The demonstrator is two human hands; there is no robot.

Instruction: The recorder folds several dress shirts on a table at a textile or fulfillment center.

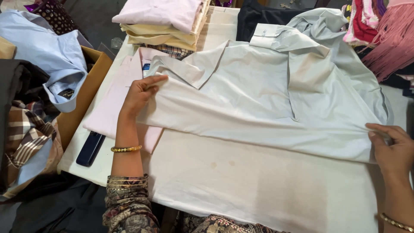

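A pale grey-green shirt (258, 99) lies spread across a white cloth-covered table (258, 185), collar to the left. My left hand (140, 92) rests flat on the shirt's shoulder next to the collar, fingers pressing the fabric. My right hand (392, 149) pinches the shirt's lower hem at the right edge of the table. A sleeve with its cuff (265, 34) is folded up over the back of the shirt.
A folded pink shirt (112, 103) lies under the left side of the grey-green one, a dark phone (89, 149) beside it. Folded shirts are stacked (166, 23) at the far edge. A cardboard box (84, 92) with shirts stands left; pink fringed clothing (388, 39) hangs right.
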